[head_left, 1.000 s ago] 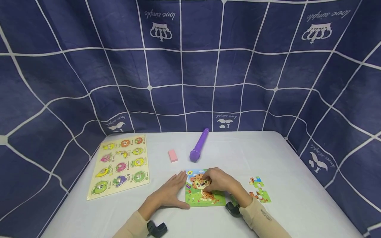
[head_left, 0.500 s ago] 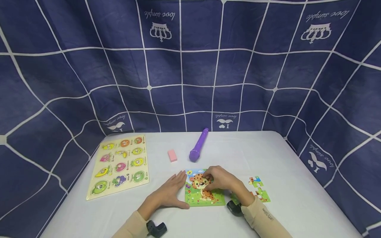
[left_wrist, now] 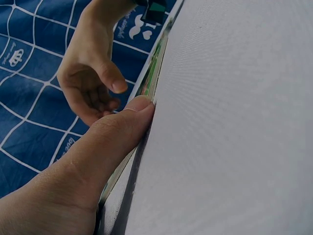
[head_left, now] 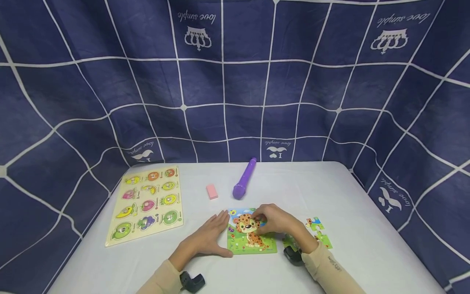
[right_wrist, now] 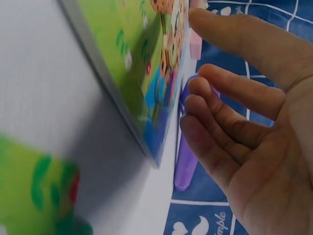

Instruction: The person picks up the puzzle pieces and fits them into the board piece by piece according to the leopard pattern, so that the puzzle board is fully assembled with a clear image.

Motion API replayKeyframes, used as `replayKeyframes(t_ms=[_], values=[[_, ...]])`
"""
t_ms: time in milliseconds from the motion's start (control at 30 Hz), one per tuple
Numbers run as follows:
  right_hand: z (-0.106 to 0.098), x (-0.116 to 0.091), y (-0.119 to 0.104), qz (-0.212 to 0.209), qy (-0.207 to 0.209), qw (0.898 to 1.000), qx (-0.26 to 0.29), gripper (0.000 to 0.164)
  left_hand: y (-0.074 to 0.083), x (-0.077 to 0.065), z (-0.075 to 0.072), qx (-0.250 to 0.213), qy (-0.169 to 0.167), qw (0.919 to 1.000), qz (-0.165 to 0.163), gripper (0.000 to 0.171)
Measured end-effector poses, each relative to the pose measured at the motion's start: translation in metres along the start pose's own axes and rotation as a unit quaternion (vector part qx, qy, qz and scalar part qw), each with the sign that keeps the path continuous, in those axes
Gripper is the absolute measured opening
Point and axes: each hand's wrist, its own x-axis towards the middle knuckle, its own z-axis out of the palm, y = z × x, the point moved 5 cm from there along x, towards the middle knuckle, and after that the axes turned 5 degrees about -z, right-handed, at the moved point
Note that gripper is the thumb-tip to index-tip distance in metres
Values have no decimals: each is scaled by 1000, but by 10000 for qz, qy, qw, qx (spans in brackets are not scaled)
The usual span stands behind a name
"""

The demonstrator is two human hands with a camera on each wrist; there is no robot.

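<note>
A square jigsaw puzzle (head_left: 253, 244) with a leopard cub on grass lies at the front middle of the table. My left hand (head_left: 210, 237) is spread along its left side, the thumb touching the lower left corner. In the left wrist view that thumb (left_wrist: 110, 134) presses against the puzzle's edge. Over the upper right part of the puzzle hovers my right hand (head_left: 277, 220), fingers loosely bent. The right wrist view shows the fingers (right_wrist: 215, 129) apart from the thumb with nothing between them. A slightly raised piece (right_wrist: 168, 41) shows on the leopard's head.
Loose puzzle pieces (head_left: 323, 239) lie right of the puzzle, partly behind my right forearm. A purple toy microphone (head_left: 245, 179) and a pink block (head_left: 211, 191) lie beyond it. A fruit peg board (head_left: 147, 204) is at the left. A blue checked curtain (head_left: 235, 81) surrounds the table (head_left: 367, 253).
My right hand has shifted slightly to the right across the puzzle, uncovering a little more of the leopard. The left hand stays in place against the puzzle's left side.
</note>
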Motion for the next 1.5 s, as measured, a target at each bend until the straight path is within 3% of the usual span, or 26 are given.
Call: replayKeyframes(t_ms=[733,1167,1500], values=[[-41,-58,39,383,146,9991,110,54,-3,1,2,-35,12,10000,-22,126],[-67,-95,75,1041,188,9941,255,53,-3,3,1,-37,-2,10000,-28,127],[-72,-115,99,1353,104,9902,315,50,-3,3,2,-82,-34,9999,-78,128]])
